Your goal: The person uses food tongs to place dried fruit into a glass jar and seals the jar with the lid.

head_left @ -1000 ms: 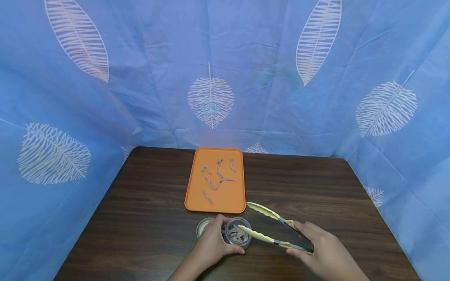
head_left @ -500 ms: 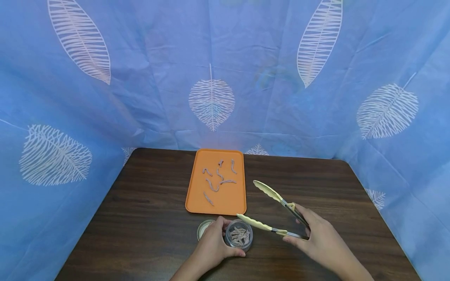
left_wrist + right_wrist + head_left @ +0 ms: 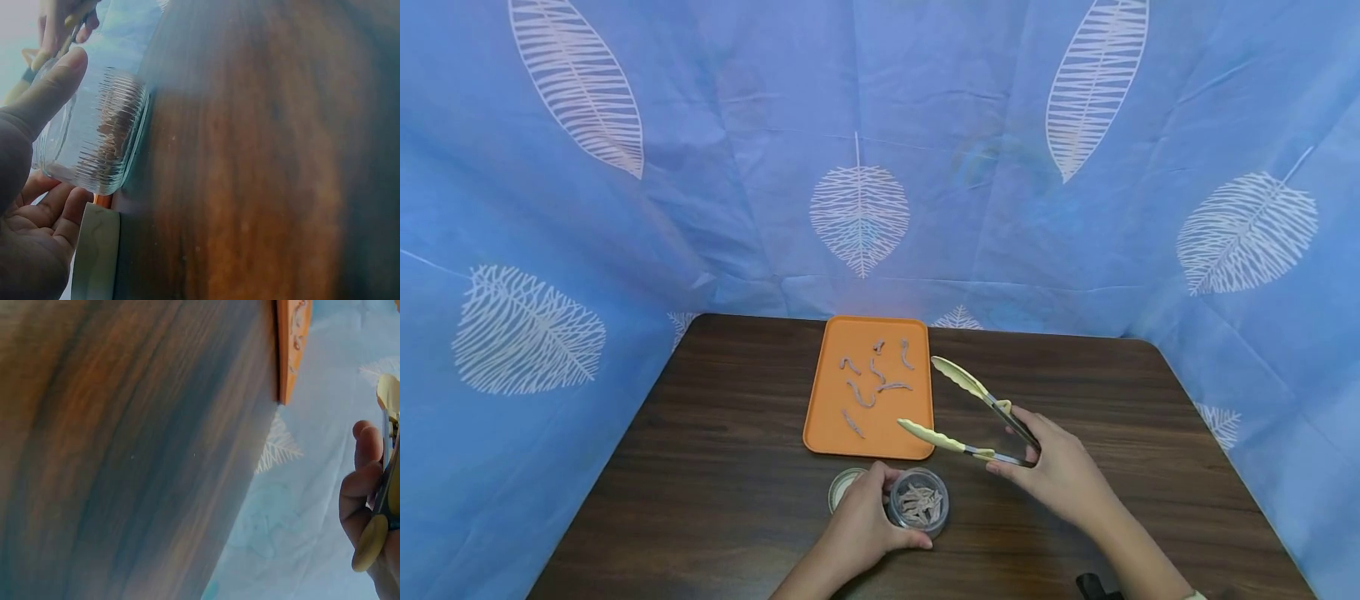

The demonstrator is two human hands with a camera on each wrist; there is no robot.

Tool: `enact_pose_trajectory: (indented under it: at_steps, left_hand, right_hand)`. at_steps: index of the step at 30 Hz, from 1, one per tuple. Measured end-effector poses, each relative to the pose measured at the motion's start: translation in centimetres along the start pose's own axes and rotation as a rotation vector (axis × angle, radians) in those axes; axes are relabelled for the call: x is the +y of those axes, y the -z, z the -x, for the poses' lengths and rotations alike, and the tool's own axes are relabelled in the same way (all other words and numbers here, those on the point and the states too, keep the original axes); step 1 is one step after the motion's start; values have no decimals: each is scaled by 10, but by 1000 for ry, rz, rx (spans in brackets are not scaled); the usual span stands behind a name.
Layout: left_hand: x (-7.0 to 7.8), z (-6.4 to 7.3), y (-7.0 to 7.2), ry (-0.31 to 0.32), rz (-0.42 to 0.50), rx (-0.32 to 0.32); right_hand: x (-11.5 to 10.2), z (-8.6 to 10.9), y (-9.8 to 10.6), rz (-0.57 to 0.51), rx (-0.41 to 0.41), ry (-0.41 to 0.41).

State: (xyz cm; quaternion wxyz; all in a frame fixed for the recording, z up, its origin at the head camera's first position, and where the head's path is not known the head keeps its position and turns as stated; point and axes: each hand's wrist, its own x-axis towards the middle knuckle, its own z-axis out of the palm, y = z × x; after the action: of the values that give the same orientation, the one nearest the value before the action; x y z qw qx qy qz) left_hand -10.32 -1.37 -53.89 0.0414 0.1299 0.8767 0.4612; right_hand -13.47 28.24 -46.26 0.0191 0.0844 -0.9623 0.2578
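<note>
Hovering, the right hand point(image 3: 1054, 468) grips parted tongs point(image 3: 934, 437); the left hand point(image 3: 867, 525) clasps a seemingly glass jar point(image 3: 87, 125).

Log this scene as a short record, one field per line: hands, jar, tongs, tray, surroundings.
left hand: grips the glass jar
right hand: holds the tongs
glass jar: uncapped, grayish pieces inside
lid: on the table, left of the jar, partly hidden
tongs: yellow-tipped, spread apart, nothing between the tips
tray: orange, seven grayish strips on it
table: dark wood grain
backdrop: blue fabric, white leaf prints
</note>
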Motion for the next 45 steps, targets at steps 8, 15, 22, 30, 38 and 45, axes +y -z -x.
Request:
enact_pose_trajectory:
  at_steps: [8,15,22,30,38,45]
  left_hand:
    - [1,1,2,11,3,-12]
    - [2,1,2,6,16,-11]
    - [3,2,3,5,6,-6]
    - [1,1,3,-2,-3,-1]
    - [0,0,4,-2,-24,-3]
    - [-1,0,4,0,-13,-11]
  right_hand:
    - [3,-32,-18,2,-1,13]
    - [9,-47,-39,0,-29,-24]
    - [10,-55,-53,101,-59,-38]
    - [4,-63,-58,186,-95,-58]
    - [-7,-70,-57,267,-62,-60]
    - [-13,-71,-55,299,-47,-79]
